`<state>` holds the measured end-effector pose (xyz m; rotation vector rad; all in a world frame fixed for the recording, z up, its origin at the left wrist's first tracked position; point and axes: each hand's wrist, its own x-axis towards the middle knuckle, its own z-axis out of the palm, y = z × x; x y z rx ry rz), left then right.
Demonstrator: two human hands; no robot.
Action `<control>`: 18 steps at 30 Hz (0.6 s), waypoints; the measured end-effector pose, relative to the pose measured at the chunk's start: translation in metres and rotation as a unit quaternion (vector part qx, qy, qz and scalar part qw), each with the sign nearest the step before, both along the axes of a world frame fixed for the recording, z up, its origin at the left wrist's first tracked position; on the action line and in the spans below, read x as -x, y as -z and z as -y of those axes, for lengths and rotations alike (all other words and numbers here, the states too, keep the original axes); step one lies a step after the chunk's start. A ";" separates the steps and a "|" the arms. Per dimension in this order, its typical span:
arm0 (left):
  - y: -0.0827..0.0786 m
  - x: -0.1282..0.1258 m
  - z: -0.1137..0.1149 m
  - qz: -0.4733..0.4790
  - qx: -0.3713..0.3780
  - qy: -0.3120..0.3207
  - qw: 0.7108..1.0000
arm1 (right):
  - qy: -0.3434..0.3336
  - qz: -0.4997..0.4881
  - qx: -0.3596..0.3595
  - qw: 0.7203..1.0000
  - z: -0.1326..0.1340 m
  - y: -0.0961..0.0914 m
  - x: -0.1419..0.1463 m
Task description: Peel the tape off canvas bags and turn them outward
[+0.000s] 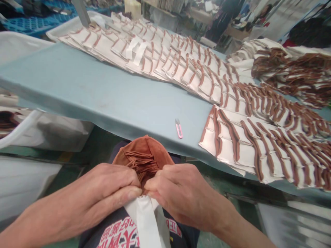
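My left hand (pixel 103 193) and my right hand (pixel 181 196) meet in my lap below the table edge. Both pinch the same brown suede piece (pixel 143 155) with fringed strips. Each hand's fingers are closed on it, thumbs pressed near the middle. A white fabric strip (pixel 147 220) hangs down from under the thumbs over my dark printed shirt. What lies between the fingertips is hidden.
A light blue table (pixel 103 100) stretches ahead. Small pink thread snips (pixel 179 129) lie near its front edge. Rows of white pieces with brown strips (pixel 258 144) cover the right and far side. White bins (pixel 38 131) stand at the left.
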<state>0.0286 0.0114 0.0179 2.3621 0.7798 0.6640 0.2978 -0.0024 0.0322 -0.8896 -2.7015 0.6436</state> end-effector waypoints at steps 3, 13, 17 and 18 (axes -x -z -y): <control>0.005 -0.009 -0.006 -0.010 -0.043 0.064 0.997 | 0.002 0.018 0.020 1.000 0.001 0.001 0.000; 0.023 -0.014 -0.003 0.021 0.029 0.057 0.998 | 0.002 0.087 0.077 0.993 0.002 -0.005 0.003; 0.011 -0.022 -0.003 -0.013 0.044 0.045 0.998 | 0.020 0.072 0.026 0.997 0.008 -0.009 -0.001; 0.008 -0.024 -0.003 -0.020 0.042 0.052 0.998 | 0.025 0.073 0.010 0.997 0.009 -0.011 -0.002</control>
